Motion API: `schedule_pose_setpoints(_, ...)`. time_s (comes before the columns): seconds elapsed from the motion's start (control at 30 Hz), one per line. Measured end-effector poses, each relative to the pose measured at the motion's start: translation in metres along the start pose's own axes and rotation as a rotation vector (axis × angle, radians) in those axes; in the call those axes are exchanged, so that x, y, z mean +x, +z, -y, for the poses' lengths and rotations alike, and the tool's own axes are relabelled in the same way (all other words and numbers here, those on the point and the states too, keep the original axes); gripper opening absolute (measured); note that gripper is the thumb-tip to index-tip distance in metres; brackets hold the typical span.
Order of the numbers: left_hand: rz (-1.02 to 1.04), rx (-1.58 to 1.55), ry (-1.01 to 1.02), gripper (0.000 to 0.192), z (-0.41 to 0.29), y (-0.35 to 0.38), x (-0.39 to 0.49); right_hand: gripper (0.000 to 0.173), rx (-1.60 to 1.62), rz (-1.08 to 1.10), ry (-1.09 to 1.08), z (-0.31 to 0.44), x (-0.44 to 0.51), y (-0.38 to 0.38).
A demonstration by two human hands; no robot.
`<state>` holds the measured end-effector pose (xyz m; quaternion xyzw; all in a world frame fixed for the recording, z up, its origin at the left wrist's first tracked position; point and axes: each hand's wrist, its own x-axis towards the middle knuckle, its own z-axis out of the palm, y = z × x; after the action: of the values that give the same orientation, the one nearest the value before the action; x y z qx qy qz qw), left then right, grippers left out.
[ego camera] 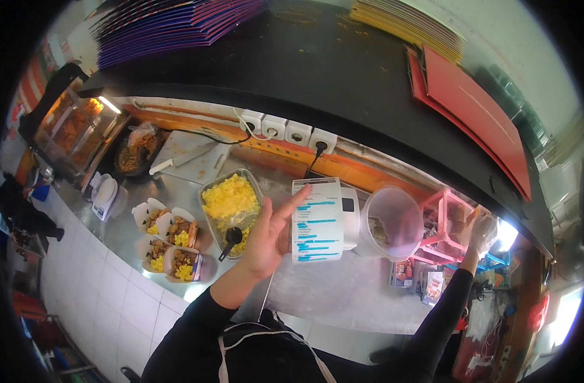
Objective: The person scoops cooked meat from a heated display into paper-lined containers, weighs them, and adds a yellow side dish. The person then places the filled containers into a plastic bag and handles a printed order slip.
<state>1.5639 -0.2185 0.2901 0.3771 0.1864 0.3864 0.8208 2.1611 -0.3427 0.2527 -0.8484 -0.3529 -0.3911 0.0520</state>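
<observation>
My left hand [268,234] holds a printed paper slip [317,239] by its left edge, index finger over its face, other fingers behind it. The slip has blue marker strokes and hangs before a white device [350,220]. My right hand [483,234], in a clear plastic glove, is at the right end of a pink plastic basket [443,215] with brownish packets; its fingertips are unclear. Left of my left hand stand a clear tub of yellow scrambled egg [230,196] with a black spoon [232,239], and several open paper food boxes [182,230] with browned pieces and egg.
A translucent bucket [392,225] stands between device and basket. Further left are a white cutting board [184,158] with a knife [182,159], a dark bowl [136,153], a kitchen scale [103,196] and a lit food display [74,129]. A black shelf [320,62] overhangs the steel counter.
</observation>
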Motion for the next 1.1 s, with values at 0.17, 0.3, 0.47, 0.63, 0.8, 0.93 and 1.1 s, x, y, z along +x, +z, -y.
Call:
schedule_pose_setpoints(0.17,0.044,0.005,0.012,0.079,-0.004,-0.01,-0.002,0.039,0.139,-0.157,0.042,0.003,0.017,-0.011)
schedule_pose_setpoints(0.3,0.056,-0.04,0.004,0.08,-0.009,-0.016,-0.006,0.036,-0.178,-0.372,-0.361,0.045,0.019,-0.016)
schedule_pose_setpoints(0.47,0.036,-0.09,-0.014,0.084,-0.02,-0.014,-0.013,0.028,0.421,0.162,-0.713,0.171,-0.08,-0.1)
schedule_pose_setpoints(0.63,0.012,-0.14,-0.011,0.084,-0.036,-0.031,-0.032,0.025,1.317,0.72,-0.639,0.304,-0.22,-0.192)
schedule_pose_setpoints(0.8,0.002,-0.131,0.005,0.083,-0.05,-0.051,-0.047,0.025,1.402,1.031,-0.127,0.392,-0.35,-0.208)
schedule_pose_setpoints(0.93,-0.025,-0.151,0.065,0.08,-0.052,-0.066,-0.048,0.021,1.247,0.791,0.004,0.39,-0.418,-0.186)
schedule_pose_setpoints(1.1,-0.023,-0.19,0.025,0.079,-0.022,-0.072,-0.034,0.018,1.233,0.85,0.543,0.261,-0.415,-0.164)
